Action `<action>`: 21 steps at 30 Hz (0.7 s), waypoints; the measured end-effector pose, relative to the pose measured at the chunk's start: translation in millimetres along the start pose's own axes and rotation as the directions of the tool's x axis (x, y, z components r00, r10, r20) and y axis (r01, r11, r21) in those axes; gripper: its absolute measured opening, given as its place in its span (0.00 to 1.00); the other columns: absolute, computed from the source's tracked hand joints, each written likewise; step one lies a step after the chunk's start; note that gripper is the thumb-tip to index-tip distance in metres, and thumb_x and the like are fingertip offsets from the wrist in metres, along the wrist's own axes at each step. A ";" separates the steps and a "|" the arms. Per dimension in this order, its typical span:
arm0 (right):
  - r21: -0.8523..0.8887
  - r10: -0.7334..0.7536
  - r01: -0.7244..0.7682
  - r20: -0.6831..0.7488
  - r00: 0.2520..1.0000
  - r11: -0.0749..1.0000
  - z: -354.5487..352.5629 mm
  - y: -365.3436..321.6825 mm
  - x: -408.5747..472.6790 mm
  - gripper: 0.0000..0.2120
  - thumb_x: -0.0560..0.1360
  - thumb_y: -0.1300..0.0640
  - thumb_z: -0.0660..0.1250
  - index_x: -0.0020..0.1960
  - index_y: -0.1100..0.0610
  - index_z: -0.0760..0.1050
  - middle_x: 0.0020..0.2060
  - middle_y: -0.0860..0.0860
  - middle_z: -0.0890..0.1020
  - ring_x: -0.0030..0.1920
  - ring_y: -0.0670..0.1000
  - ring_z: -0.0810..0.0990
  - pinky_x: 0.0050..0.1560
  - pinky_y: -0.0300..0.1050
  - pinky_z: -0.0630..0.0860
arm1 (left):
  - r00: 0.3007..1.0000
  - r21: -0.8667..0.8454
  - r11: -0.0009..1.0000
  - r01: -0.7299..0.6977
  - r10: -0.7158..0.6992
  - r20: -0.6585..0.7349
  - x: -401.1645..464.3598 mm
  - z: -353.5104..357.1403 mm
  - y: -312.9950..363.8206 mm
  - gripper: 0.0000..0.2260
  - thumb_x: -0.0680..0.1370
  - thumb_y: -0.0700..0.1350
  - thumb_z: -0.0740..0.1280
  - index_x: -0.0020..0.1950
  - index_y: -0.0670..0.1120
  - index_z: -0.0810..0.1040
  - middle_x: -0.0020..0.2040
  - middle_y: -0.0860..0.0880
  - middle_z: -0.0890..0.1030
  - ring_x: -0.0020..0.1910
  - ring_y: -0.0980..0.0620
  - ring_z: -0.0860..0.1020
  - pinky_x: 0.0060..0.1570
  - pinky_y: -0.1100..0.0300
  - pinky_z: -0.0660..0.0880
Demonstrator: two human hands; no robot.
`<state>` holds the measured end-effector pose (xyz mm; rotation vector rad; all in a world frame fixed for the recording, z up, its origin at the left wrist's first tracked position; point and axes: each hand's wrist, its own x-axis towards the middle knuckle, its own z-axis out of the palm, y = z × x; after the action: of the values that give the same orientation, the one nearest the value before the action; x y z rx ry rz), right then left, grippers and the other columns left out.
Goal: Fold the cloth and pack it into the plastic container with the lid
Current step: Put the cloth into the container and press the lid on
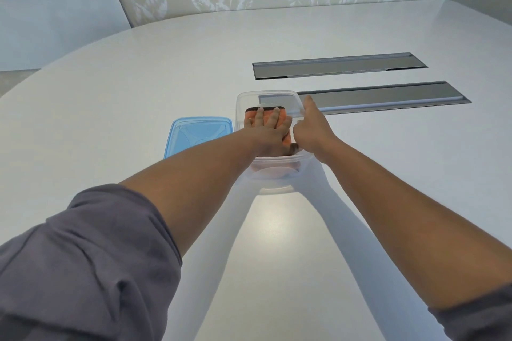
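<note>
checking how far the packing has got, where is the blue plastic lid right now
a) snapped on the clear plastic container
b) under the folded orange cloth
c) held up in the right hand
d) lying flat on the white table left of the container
d: the blue plastic lid lies flat on the white table, left of the clear plastic container, where the left hand presses the folded orange cloth.
</note>
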<state>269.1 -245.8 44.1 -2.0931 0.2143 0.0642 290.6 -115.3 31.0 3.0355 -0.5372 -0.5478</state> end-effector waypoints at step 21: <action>0.005 0.020 -0.020 -0.012 1.000 1.000 -1.7 -13.6 -24.5 0.39 0.58 0.54 0.55 0.71 0.52 0.68 0.59 0.51 0.79 0.51 0.54 0.78 0.45 0.46 0.74 | 0.940 0.091 0.983 -0.162 0.126 0.317 -36.0 -70.8 3.4 0.38 0.73 0.50 0.76 0.80 0.56 0.63 0.68 0.49 0.74 0.65 0.42 0.74 0.68 0.44 0.72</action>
<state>247.4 -237.4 59.8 -2.0872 0.2428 0.0636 281.9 -109.9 109.8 2.9952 -0.8215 -1.0294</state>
